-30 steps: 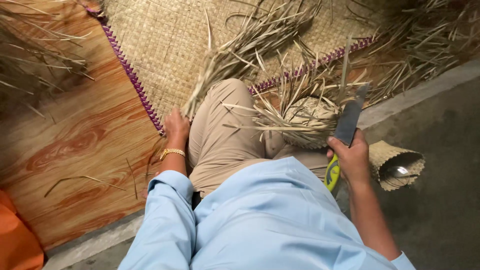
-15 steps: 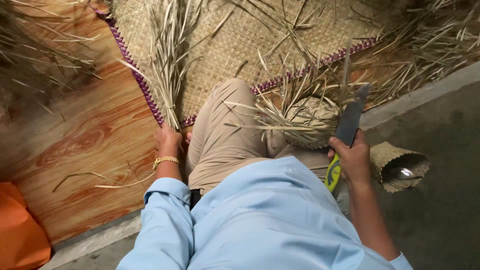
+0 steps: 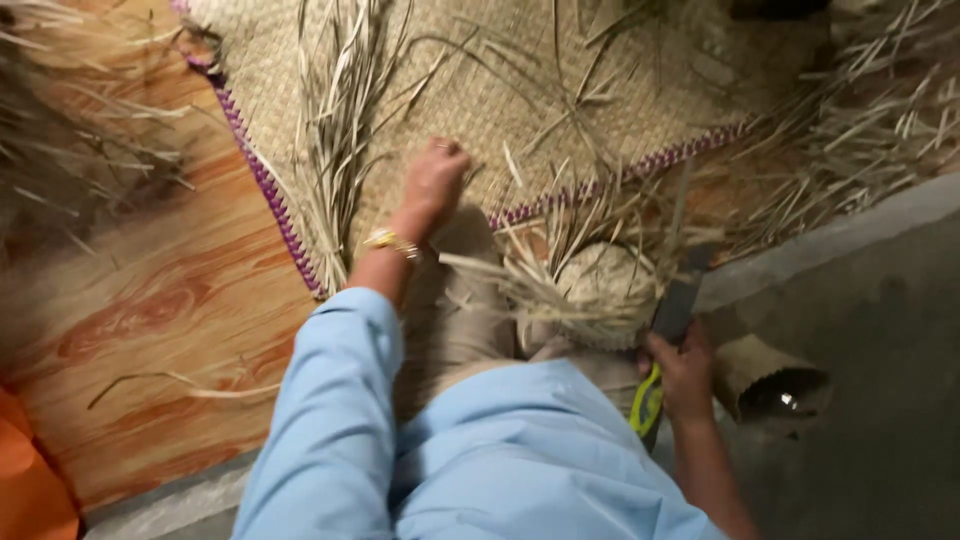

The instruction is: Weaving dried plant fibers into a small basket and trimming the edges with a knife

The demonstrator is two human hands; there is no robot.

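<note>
My left hand (image 3: 435, 180) reaches forward over my knee onto the woven straw mat (image 3: 520, 90), fingers curled, beside a bundle of dry leaf strips (image 3: 340, 130) lying on the mat; whether it grips any strip I cannot tell. My right hand (image 3: 685, 372) is closed on a knife (image 3: 672, 320) with a dark blade and a yellow-green handle, held upright by my right side. A half-woven round basket piece (image 3: 600, 290) with loose strips sticking out rests against my leg, just left of the knife.
The mat has a purple braided border (image 3: 262, 175) and lies on a wood-pattern floor (image 3: 130, 300). More dry strips pile at the right (image 3: 850, 150) and upper left (image 3: 70, 130). A small woven cone (image 3: 765, 375) lies on grey concrete. An orange object (image 3: 30, 490) sits at the lower left.
My left hand has moved from beside my knee forward onto the mat. The leaf bundle now lies on the mat to its left. The right hand with the knife has stayed put.
</note>
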